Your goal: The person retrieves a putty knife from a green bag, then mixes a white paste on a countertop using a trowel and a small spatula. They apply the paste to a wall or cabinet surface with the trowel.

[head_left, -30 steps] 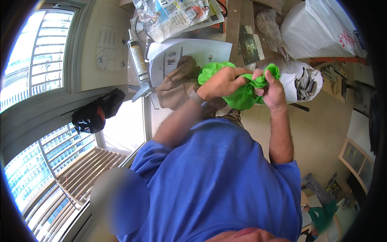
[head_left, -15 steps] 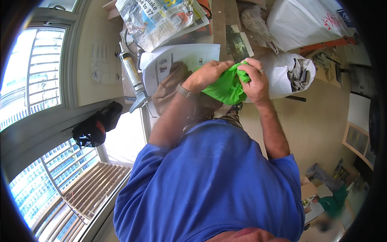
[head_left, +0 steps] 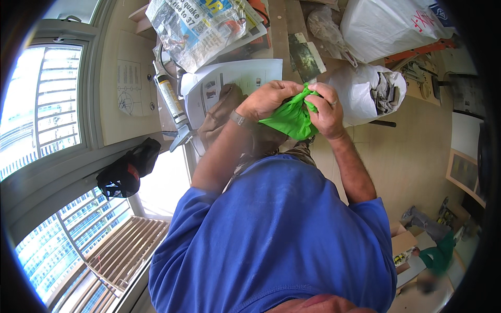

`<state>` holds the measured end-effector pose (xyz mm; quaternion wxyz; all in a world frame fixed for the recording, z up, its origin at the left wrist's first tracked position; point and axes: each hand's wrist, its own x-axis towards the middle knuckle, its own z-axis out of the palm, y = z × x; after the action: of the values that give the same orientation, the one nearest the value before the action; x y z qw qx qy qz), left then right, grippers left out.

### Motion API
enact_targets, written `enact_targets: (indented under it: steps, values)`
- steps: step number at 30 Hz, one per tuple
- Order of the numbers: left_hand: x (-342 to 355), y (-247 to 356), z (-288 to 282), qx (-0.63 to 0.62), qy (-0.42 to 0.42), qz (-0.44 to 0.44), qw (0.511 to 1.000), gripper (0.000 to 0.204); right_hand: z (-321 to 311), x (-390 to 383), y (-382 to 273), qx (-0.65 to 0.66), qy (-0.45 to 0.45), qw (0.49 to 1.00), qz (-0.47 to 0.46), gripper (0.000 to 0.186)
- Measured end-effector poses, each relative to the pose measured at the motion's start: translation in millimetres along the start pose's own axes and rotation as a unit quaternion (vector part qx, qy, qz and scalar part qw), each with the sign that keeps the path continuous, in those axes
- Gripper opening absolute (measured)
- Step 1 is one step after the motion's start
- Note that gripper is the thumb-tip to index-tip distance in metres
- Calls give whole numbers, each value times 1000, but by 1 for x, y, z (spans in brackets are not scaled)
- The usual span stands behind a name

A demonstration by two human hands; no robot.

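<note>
My left hand [head_left: 267, 99] pinches a bright green, thin, gathered bag or cloth [head_left: 288, 121] near its top. My right hand [head_left: 327, 110] grips the bunched top of the same green piece, fingers curled close beside the left hand's fingertips. Its lower part hangs loosely below them. Brown fabric [head_left: 219, 116] lies just left of it, partly behind my left wrist. Printed paper sheets [head_left: 245, 69] lie behind my hands, and a white sack stuffed with crumpled grey material [head_left: 362, 96] stands to the right.
A sealant gun with tube [head_left: 169, 96], newspaper in plastic [head_left: 193, 31] and a large white bag [head_left: 391, 28] sit on the cluttered bench. Windows line my left, a black item [head_left: 120, 172] on the sill. A person in a green top [head_left: 436, 254] is low at the right.
My hands have shifted from spreading fingers through the green piece to gripping its top more tightly together, and it now hangs more bunched. The view has shifted slightly.
</note>
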<state>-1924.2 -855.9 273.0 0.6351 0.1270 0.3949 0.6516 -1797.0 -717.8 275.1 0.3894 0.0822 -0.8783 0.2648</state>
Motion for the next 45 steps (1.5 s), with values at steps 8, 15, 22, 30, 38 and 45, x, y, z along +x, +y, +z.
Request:
enact_targets:
  steps: [8, 15, 22, 30, 38, 45]
  values:
    - [3, -2, 9, -24, 43, 29, 998, 26, 0, -3, -2, 1, 0, 1000, 5, 38]
    - [2, 2, 22, 72, 226, 122, 964, 19, -2, -3, -20, -54, 18, 996, 61, 30]
    - [8, 1, -35, 118, 392, 188, 893, 20, -21, -65, -35, -10, -38, 981, 188, 26]
    - [3, 11, -21, 196, 310, 241, 898, 24, -40, 3, -24, -91, -200, 958, 182, 81]
    - [-18, 18, 3, 285, 178, 229, 914, 21, -7, 34, 3, -134, -366, 901, 190, 62]
    - [-39, 16, 8, 331, 149, 256, 896, 19, -17, 27, 11, -7, -396, 898, 190, 30]
